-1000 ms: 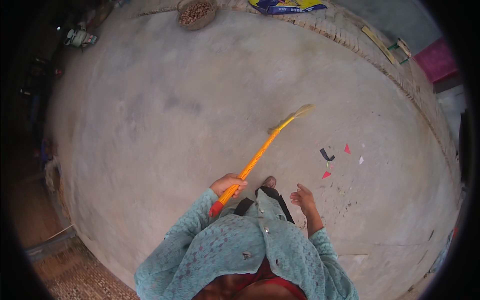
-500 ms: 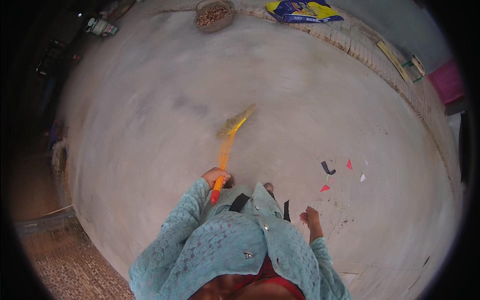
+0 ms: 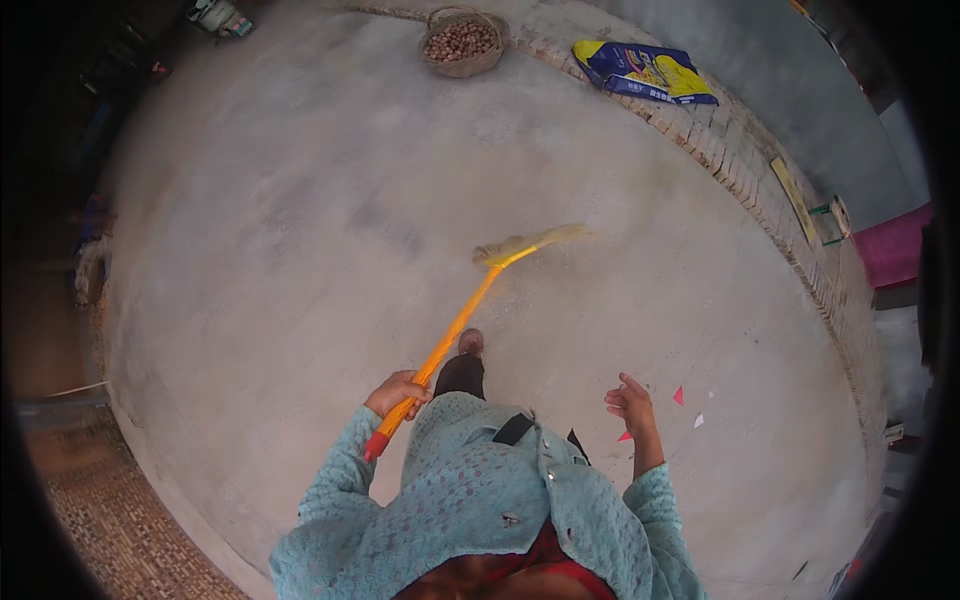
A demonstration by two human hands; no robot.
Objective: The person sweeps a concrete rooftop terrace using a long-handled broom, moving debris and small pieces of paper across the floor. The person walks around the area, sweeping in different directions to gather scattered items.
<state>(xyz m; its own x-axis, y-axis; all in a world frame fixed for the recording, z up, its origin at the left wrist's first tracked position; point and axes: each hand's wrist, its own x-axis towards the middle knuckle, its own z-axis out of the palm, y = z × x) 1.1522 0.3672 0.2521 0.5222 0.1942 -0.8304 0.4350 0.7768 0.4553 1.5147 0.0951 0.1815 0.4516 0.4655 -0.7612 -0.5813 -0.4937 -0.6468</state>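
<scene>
My left hand (image 3: 400, 392) is closed around the orange handle of a broom (image 3: 462, 318), near its red end cap. The handle slants away and to the right, and its yellow-edged bristle head lies on the grey floor ahead of my feet. Off to the right, my right hand (image 3: 630, 400) hangs above the floor with its fingers apart and nothing in it. Close to that hand lie a red scrap (image 3: 678, 396) and a white scrap (image 3: 699, 421). Another red scrap (image 3: 625, 436) shows partly beside my right wrist.
A wicker basket (image 3: 464, 68) of round brown things stands at the far side. Right of it, a blue and yellow bag (image 3: 643, 72) lies on a brick ledge (image 3: 740, 190). A yellow board (image 3: 793, 200) and a small stool (image 3: 832, 219) are farther right. My shoe (image 3: 471, 342) is ahead.
The broom head has swung to the right, while its handle end has moved left and nearer with my left hand. My right hand has risen, its fingers spreading. One foot has stepped forward.
</scene>
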